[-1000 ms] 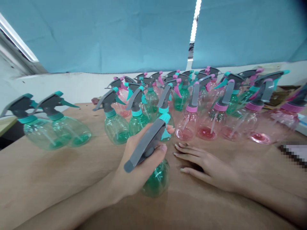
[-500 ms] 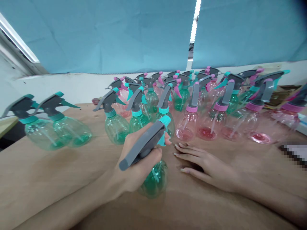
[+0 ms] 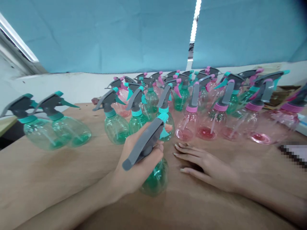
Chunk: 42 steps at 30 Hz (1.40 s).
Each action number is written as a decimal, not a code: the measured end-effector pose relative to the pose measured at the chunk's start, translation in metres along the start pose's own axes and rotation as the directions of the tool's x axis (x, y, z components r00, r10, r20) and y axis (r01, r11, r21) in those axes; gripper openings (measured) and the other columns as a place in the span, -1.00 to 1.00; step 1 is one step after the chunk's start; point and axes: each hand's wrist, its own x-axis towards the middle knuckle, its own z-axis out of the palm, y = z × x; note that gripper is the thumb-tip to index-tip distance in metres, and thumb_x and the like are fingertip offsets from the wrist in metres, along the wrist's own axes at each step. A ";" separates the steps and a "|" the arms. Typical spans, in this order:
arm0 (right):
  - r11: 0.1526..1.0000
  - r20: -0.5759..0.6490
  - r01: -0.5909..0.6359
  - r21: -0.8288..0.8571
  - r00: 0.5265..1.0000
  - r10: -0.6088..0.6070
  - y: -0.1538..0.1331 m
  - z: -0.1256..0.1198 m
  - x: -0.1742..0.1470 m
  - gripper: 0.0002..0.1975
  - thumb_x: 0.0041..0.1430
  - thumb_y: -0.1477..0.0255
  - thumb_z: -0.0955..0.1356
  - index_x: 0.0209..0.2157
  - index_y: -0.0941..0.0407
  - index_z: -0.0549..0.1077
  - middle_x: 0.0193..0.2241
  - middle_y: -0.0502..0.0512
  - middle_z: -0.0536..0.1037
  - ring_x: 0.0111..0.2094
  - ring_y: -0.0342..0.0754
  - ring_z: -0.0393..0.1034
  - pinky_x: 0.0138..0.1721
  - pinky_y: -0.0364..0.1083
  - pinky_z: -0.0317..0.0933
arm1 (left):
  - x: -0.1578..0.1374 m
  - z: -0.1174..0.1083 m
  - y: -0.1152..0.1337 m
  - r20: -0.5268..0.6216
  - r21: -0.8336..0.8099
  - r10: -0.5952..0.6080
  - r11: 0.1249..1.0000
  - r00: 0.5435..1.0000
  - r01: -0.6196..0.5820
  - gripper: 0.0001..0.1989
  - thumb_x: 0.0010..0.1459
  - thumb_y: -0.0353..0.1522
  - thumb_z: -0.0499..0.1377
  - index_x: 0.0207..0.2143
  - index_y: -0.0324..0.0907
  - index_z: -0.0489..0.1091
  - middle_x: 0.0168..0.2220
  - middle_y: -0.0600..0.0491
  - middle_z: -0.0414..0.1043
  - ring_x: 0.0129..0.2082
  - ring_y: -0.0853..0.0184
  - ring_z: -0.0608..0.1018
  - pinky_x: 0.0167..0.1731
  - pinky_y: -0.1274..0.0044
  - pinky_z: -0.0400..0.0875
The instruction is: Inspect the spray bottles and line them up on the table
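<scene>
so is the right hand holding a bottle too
No, the right hand lies on the tabletop; only the left hand grips a green bottle.

The bottle [image 3: 157, 177] is see-through green, round and ribbed, with green liquid [image 3: 152, 183] in it. Its grey spray head [image 3: 144, 147] carries a teal nozzle [image 3: 163, 117] and a teal trigger [image 3: 164, 133]. It is gripped around the neck in the left hand [image 3: 136, 175], low in mid-view, nozzle pointing away and somewhat rightward.
</scene>
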 end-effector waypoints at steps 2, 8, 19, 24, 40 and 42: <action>1.000 0.010 -0.004 -0.010 1.000 0.004 0.000 0.000 0.000 -0.49 0.32 0.17 0.24 0.24 0.01 0.23 0.28 0.04 0.21 0.30 0.03 0.03 0.29 0.11 0.00 | 0.000 0.001 0.000 0.032 -0.064 -0.018 0.998 0.999 0.020 -0.61 0.00 -0.42 0.08 -0.09 -0.05 0.42 -0.58 0.19 0.30 -0.61 0.36 0.36 -0.60 0.55 0.29; 0.999 0.023 0.003 -0.035 1.000 -0.002 0.001 0.000 0.000 -0.50 0.33 0.16 0.23 0.24 0.02 0.24 0.29 0.02 0.20 0.30 0.01 0.02 0.29 0.11 0.00 | 0.000 -0.001 0.002 0.064 -0.127 -0.039 0.991 0.997 0.047 -0.59 -0.01 -0.45 0.09 -0.07 -0.02 0.41 -0.61 0.23 0.25 -0.65 0.35 0.35 -0.62 0.52 0.22; 0.999 0.029 0.008 -0.048 1.000 -0.006 0.000 -0.002 0.000 -0.49 0.34 0.17 0.22 0.25 0.03 0.22 0.28 0.02 0.21 0.30 -0.01 0.02 0.29 0.10 -0.01 | 0.000 0.000 0.001 0.072 -0.128 -0.020 0.991 0.997 0.029 -0.66 0.02 -0.41 0.10 -0.11 -0.02 0.40 -0.65 0.24 0.11 -0.67 0.36 0.25 -0.64 0.52 0.15; 0.999 0.019 -0.002 -0.034 1.000 0.002 0.000 0.000 0.000 -0.50 0.33 0.17 0.23 0.24 0.02 0.23 0.28 0.04 0.21 0.30 0.02 0.03 0.28 0.11 0.01 | 0.000 0.000 0.003 0.063 -0.082 -0.024 0.996 0.998 0.029 -0.69 0.03 -0.39 0.09 -0.14 0.00 0.40 -0.65 0.23 0.13 -0.67 0.35 0.29 -0.65 0.53 0.17; 1.000 0.002 0.006 -0.004 1.000 -0.006 0.001 0.000 0.000 -0.50 0.32 0.19 0.25 0.24 0.00 0.24 0.28 0.05 0.22 0.29 0.04 0.04 0.28 0.12 0.00 | 0.000 -0.002 0.002 0.079 -0.124 -0.035 0.991 0.996 0.044 -0.74 0.07 -0.39 0.12 -0.15 -0.02 0.39 -0.63 0.25 0.08 -0.68 0.38 0.23 -0.62 0.52 0.19; 1.000 0.000 0.004 -0.004 1.000 -0.004 0.001 0.000 0.000 -0.51 0.32 0.19 0.26 0.23 0.01 0.25 0.27 0.05 0.23 0.29 0.04 0.04 0.28 0.13 0.00 | 0.000 -0.002 0.002 0.091 -0.139 -0.046 0.989 0.995 0.059 -0.72 0.07 -0.39 0.12 -0.13 -0.01 0.39 -0.65 0.25 0.08 -0.69 0.38 0.22 -0.63 0.52 0.18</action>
